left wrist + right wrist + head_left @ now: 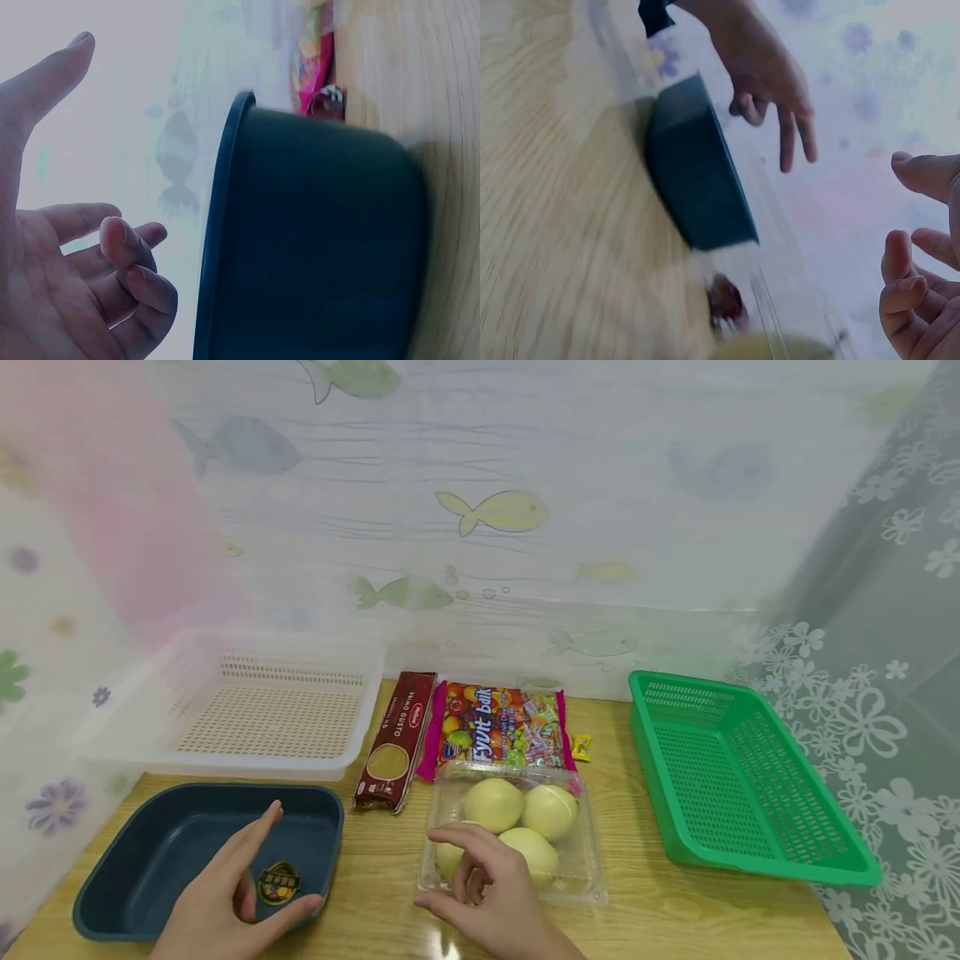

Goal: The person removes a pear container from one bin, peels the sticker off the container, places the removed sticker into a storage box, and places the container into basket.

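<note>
My left hand [213, 893] hovers over the near right part of a dark blue plastic basin [187, 835], thumb and fingers spread apart and holding nothing. In the left wrist view the same hand [52, 285] is beside the basin's outer wall [315, 247], its fingers loosely bent. My right hand [498, 893], also holding nothing, overlaps the near left of a clear plastic box [592, 868]. Several pale yellow-green round fruits [493, 804] sit in that box, partly hidden by the fingers. In the right wrist view this hand [926, 300] has relaxed, slightly bent fingers.
Behind the box lie a pink bag of fruit candies [502, 727], a dark red spaghetti pack [397, 735] and a small yellow candy [581, 747]. A white basket [247, 768] stands at back left, a green basket [671, 814] at right. Patterned curtains [480, 610] close off the table's back.
</note>
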A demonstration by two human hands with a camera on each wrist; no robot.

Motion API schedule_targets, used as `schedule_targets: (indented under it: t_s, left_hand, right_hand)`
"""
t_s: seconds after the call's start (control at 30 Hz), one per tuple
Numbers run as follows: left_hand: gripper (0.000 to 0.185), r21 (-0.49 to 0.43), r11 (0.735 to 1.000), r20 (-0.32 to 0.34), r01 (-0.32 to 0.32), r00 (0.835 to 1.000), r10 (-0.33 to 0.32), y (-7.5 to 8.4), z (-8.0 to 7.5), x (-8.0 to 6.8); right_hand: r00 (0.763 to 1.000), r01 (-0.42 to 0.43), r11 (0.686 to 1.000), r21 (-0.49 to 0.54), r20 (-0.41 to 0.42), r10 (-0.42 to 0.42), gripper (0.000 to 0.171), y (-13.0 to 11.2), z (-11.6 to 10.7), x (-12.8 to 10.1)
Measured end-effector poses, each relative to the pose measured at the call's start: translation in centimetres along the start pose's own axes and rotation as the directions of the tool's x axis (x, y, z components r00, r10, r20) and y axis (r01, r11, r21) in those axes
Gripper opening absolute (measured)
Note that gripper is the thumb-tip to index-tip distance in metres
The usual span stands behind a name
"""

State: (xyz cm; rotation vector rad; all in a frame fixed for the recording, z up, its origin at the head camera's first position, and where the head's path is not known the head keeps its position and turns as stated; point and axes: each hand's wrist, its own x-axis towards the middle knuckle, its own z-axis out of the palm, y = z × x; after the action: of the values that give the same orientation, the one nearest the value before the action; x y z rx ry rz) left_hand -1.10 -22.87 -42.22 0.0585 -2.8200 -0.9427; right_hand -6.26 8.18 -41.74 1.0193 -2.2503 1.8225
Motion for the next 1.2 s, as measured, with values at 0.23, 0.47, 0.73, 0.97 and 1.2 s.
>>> schedule_targets:
  t_s: [0.23,0.47,0.73,0.97,1.2]
  left_hand:
    - [0.110,-0.060,0.998,0.059,-0.020,0.998,0.023,1.7,0.9,0.6]
    - [0.107,-0.170,0.977,0.079,-0.130,0.986,0.145,3.8,2.9,0.9]
    - [0.109,-0.213,0.976,0.238,-0.049,0.966,0.100,6.4,4.7,1.6]
    - [0.117,-0.149,0.988,0.284,-0.039,0.955,0.081,7.8,6.3,2.7]
    - [0.122,-0.248,0.969,0.302,-0.004,0.950,0.081,8.3,8.5,3.3]
  right_hand:
    - [0.996,0.019,0.995,-0.101,-0.090,-0.028,0.053,0.1,-3.0,-1.4]
    - [0.978,0.042,0.976,-0.214,-0.191,-0.084,0.062,1.0,-6.0,-2.4]
    - [0.963,0.046,0.933,-0.358,-0.231,-0.136,0.066,3.1,-9.5,-3.8]
    - [0.928,0.042,0.919,-0.392,-0.325,-0.181,0.065,4.5,-11.6,-4.8]
    - [0.877,-0.113,0.928,-0.355,-0.475,-0.075,0.065,6.0,-12.0,-6.6]
